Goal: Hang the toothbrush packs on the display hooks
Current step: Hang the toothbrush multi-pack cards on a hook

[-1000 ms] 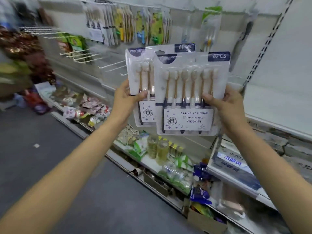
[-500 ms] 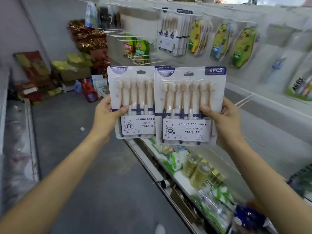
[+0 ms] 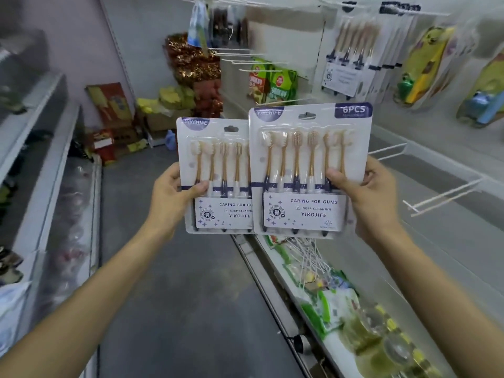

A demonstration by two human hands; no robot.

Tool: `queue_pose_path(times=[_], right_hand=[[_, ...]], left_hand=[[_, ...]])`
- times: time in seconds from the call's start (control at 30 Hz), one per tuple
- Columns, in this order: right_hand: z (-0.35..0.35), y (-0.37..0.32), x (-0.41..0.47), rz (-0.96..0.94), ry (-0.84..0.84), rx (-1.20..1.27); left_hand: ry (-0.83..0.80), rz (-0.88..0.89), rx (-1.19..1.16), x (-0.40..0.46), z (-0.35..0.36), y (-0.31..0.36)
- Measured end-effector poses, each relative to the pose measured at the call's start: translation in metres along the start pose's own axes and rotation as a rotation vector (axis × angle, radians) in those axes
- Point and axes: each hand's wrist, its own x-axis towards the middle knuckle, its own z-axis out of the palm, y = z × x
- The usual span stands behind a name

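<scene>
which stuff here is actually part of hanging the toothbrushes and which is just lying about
Part of the job:
- left pack, in left hand
- right pack, in right hand
- empty hooks
- hung toothbrush packs

Lying about:
- green snack bags
- yellow packs
- bottles
- boxes

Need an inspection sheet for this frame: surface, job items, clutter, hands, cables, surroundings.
Surface: white display wall on the right with wire hooks; bare hook beside the right pack.
Job's things: left pack and right pack, both held upright, right one overlapping the left one's edge; neither is hung. Same packs already hang on the upper hook.
Clutter: boxes and bags piled at the aisle end.
Hands: left hand grips the left pack; right hand grips the right pack.
Cables: nothing seen.
Surroundings: grey aisle floor, goods on the lower shelf, blurred.
</scene>
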Motion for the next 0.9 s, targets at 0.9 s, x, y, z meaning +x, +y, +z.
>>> queue_pose_path(times=[0.9], right_hand=[[0.099,0.065,0.204,-0.075,0.428,-0.133]], left_hand=[[-0.448,0.092,-0.131,0.385,0.028,-0.083]])
